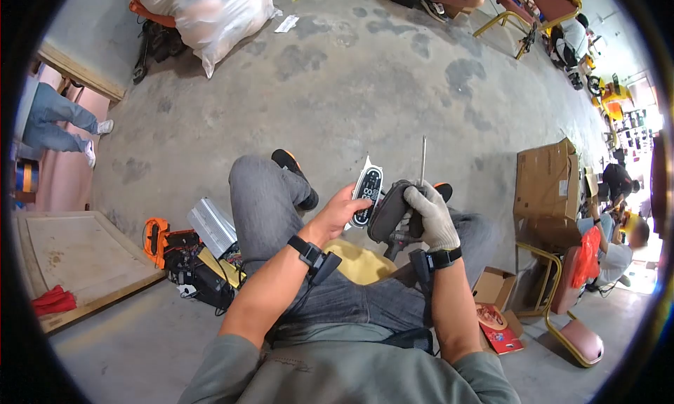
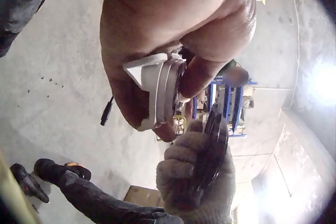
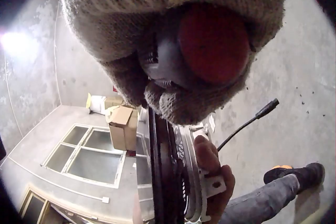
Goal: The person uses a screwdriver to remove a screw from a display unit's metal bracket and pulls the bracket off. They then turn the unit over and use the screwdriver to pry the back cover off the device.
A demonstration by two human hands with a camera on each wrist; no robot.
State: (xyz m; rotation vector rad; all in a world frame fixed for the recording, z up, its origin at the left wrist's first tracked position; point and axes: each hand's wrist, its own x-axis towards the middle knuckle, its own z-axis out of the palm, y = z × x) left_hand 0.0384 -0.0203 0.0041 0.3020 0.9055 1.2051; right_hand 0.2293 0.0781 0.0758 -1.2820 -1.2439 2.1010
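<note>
In the head view my bare left hand (image 1: pixel 335 214) grips a digital display panel (image 1: pixel 366 190) in a white housing, thumb on its face. A short black cable with a plug (image 3: pixel 268 108) sticks out beside it in the right wrist view. My right hand (image 1: pixel 434 218), in a knitted glove, holds a black oval cover (image 1: pixel 388 211) close beside the panel. The same hand also grips a screwdriver (image 1: pixel 423 158), its shaft pointing away from me. Its red handle end (image 3: pixel 215 44) shows within the glove in the right wrist view.
A yellow surface (image 1: pixel 358 260) lies between my legs, with a dark tool (image 1: pixel 397 247) near it. To the left are a silver metal case (image 1: pixel 210 225) and tangled black cables (image 1: pixel 200 277). Cardboard boxes (image 1: pixel 544 183) and a chair (image 1: pixel 569 277) stand right; a white plastic bag (image 1: pixel 214 18) lies ahead.
</note>
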